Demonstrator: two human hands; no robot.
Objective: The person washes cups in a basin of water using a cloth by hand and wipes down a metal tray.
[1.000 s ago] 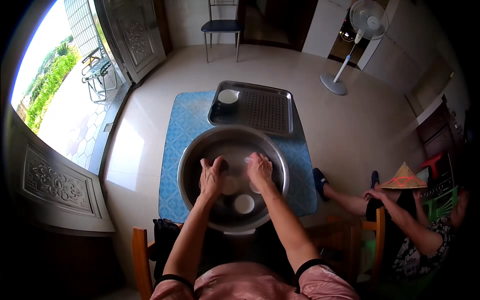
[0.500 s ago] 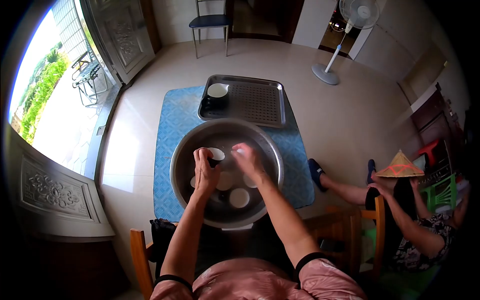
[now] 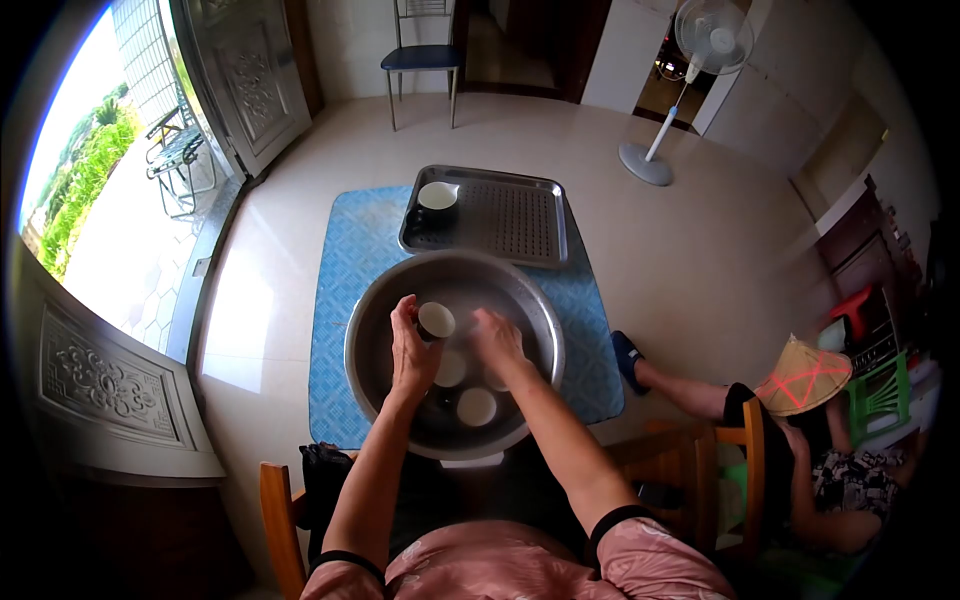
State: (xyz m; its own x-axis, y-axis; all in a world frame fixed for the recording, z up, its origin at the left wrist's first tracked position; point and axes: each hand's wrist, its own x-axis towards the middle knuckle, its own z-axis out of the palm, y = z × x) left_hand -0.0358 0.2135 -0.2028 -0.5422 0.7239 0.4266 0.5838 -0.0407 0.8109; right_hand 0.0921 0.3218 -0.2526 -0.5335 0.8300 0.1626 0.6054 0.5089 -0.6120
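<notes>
My left hand (image 3: 410, 350) grips a small dark cup (image 3: 436, 320) with a white inside, its mouth tilted up, over the large metal basin (image 3: 354, 345). Just right of that cup is my right hand (image 3: 497, 342), smeared by motion, so its fingers and anything in them cannot be made out. Lower in the basin lie several more white-lined cups; one cup (image 3: 476, 407) sits near the front and another cup (image 3: 450, 369) is between my wrists. A third is partly covered by my right hand.
Behind the basin, a metal tray (image 3: 520, 215) with a perforated surface bears a white-lined dark cup with a spout (image 3: 438, 196). Both stand on a blue patterned table (image 3: 340, 260). A person holding a straw hat (image 3: 805, 377) sits at right. A fan (image 3: 650, 160) and a chair (image 3: 420, 58) stand farther off.
The held cup has turned so its mouth faces up toward me more. My right hand has moved slightly down, and the white bit seen at its fingers is no longer visible. The straw hat has tilted.
</notes>
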